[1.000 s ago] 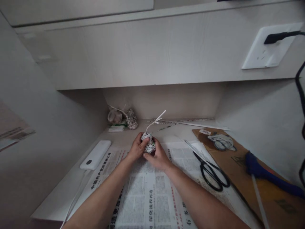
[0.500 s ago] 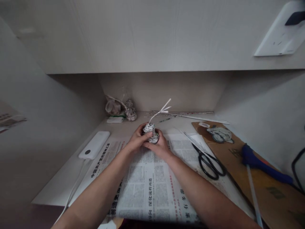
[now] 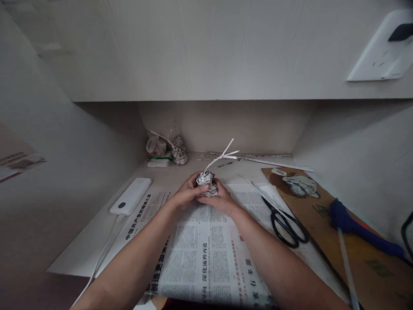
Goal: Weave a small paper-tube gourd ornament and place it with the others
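Observation:
Between my two hands is a small woven paper gourd [image 3: 205, 178], made of printed newspaper strips, with a branching white paper stem [image 3: 222, 156] rising from its top toward the right. My left hand [image 3: 188, 192] wraps its left side, thumb across the front. From the right and below, my right hand [image 3: 220, 198] grips the lower bulge. Both hands are above a spread newspaper [image 3: 193, 249]. The fingers behind the gourd are hidden.
Black scissors [image 3: 285, 226] lie on the right beside paper strips. Farther right, a blue glue gun [image 3: 361, 230] rests on cardboard [image 3: 322, 215]. A white power bank [image 3: 131, 196] with a cable is at left. Another woven gourd [image 3: 179, 151] and thin paper rods [image 3: 258, 156] are at the back.
The view has shifted slightly. Both hands still hold the gourd, whose stem now leans a little more to the right with its branches spread wider.

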Action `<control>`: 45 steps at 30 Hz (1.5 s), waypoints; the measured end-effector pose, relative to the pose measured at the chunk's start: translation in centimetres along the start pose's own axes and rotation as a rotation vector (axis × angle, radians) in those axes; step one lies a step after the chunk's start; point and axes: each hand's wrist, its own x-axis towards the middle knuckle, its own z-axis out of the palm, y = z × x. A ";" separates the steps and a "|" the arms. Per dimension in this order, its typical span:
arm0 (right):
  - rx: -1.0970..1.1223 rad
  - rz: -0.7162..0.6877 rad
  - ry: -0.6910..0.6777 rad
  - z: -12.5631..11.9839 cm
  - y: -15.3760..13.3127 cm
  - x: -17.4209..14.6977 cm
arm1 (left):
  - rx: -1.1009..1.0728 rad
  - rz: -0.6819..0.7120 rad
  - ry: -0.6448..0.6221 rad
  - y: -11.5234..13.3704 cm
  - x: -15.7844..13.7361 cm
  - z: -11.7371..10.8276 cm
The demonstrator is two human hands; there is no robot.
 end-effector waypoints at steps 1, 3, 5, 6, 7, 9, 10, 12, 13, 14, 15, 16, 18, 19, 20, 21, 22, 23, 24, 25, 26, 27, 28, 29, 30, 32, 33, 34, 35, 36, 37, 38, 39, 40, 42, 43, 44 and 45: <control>0.034 0.016 -0.037 -0.1 -0.2 0.0 | -0.038 -0.004 -0.034 0.3 -0.1 -0.3; 0.062 0.044 -0.116 -0.3 -0.4 -0.1 | -0.080 -0.010 -0.080 0.6 -0.2 -0.8; 0.044 0.055 -0.154 -0.3 -0.6 -0.2 | -0.066 0.003 -0.078 0.6 -0.2 -1.0; 0.028 0.044 -0.147 -0.3 -0.6 -0.2 | -0.044 0.023 -0.054 0.5 -0.1 -1.0; 0.010 0.022 -0.126 -0.2 -0.6 -0.2 | -0.019 0.051 -0.015 0.3 0.0 -0.9; -0.045 -0.059 -0.054 0.1 -0.5 -0.3 | 0.030 0.127 0.091 -0.2 0.3 -0.7; -0.081 -0.107 -0.011 0.3 -0.5 -0.3 | 0.051 0.166 0.145 -0.5 0.5 -0.5; -0.150 -0.161 0.053 0.6 -0.4 -0.4 | 0.091 0.223 0.231 -0.8 0.6 -0.1; -0.169 -0.161 0.071 0.7 -0.3 -0.3 | 0.113 0.239 0.256 -0.8 0.6 0.0; -0.173 -0.144 0.076 0.7 -0.3 -0.3 | 0.129 0.245 0.262 -0.7 0.5 0.1; -0.163 -0.116 0.070 0.7 -0.3 -0.3 | 0.140 0.240 0.248 -0.5 0.4 0.2; -0.144 -0.088 0.056 0.6 -0.2 -0.2 | 0.137 0.223 0.215 -0.3 0.3 0.2; -0.101 -0.049 0.011 0.4 -0.3 -0.1 | 0.091 0.159 0.109 0.4 0.1 0.0; -0.080 -0.037 -0.021 0.2 -0.3 -0.1 | 0.048 0.130 0.062 0.6 0.0 -0.1; -0.060 -0.032 -0.051 0.0 -0.4 -0.1 | -0.003 0.114 0.033 0.8 0.0 -0.2; -0.043 -0.027 -0.074 -0.1 -0.4 -0.1 | -0.056 0.112 0.029 0.9 0.1 -0.3; -0.029 -0.018 -0.092 -0.2 -0.5 -0.1 | -0.106 0.122 0.051 0.8 0.2 -0.4; -0.021 -0.007 -0.102 -0.3 -0.5 -0.1 | -0.144 0.138 0.093 0.8 0.3 -0.4; -0.021 0.005 -0.107 -0.4 -0.5 -0.1 | -0.166 0.151 0.152 0.7 0.4 -0.4; -0.026 0.014 -0.108 -0.4 -0.4 -0.1 | -0.172 0.157 0.207 0.7 0.5 -0.4; -0.030 0.019 -0.113 -0.4 -0.4 -0.1 | -0.164 0.156 0.249 0.7 0.6 -0.3; -0.029 0.017 -0.121 -0.4 -0.3 -0.1 | -0.150 0.150 0.268 0.7 0.6 -0.3; -0.021 0.012 -0.129 -0.4 -0.3 -0.1 | -0.132 0.142 0.266 0.9 0.5 -0.2; -0.009 0.006 -0.135 -0.4 -0.3 -0.1 | -0.117 0.137 0.246 1.0 0.5 -0.2; 0.006 0.005 -0.140 -0.4 -0.2 0.0 | -0.107 0.137 0.221 1.2 0.4 -0.2; 0.034 0.017 -0.149 -0.5 -0.2 0.0 | -0.088 0.148 0.200 1.5 0.2 -0.1; 0.040 0.027 -0.156 -0.5 -0.2 0.0 | -0.080 0.161 0.221 1.5 0.2 -0.1; 0.043 0.038 -0.165 -0.5 -0.2 0.0 | -0.069 0.181 0.257 1.5 0.1 -0.1; 0.039 0.048 -0.176 -0.5 -0.2 0.0 | -0.051 0.203 0.296 1.4 0.1 0.0; 0.036 0.050 -0.177 -0.4 -0.2 0.0 | -0.025 0.227 0.332 1.3 0.2 0.1; 0.034 0.039 -0.166 -0.3 -0.2 0.0 | 0.005 0.252 0.362 1.2 0.2 0.2; 0.033 0.015 -0.147 -0.2 -0.2 0.0 | 0.033 0.272 0.389 1.2 0.3 0.3; 0.031 -0.022 -0.117 0.0 -0.2 0.0 | 0.055 0.281 0.414 1.1 0.3 0.4; 0.021 -0.067 -0.085 0.2 -0.1 0.0 | 0.062 0.283 0.439 1.1 0.4 0.5; -0.026 -0.142 -0.022 0.5 0.0 0.0 | 0.044 0.271 0.481 1.2 0.5 0.6; -0.060 -0.157 0.002 0.6 0.1 0.0 | 0.036 0.258 0.488 1.3 0.5 0.6; -0.088 -0.156 0.024 0.7 0.2 0.0 | 0.038 0.247 0.485 1.3 0.5 0.6; -0.102 -0.145 0.040 0.8 0.3 0.0 | 0.053 0.237 0.467 1.4 0.5 0.5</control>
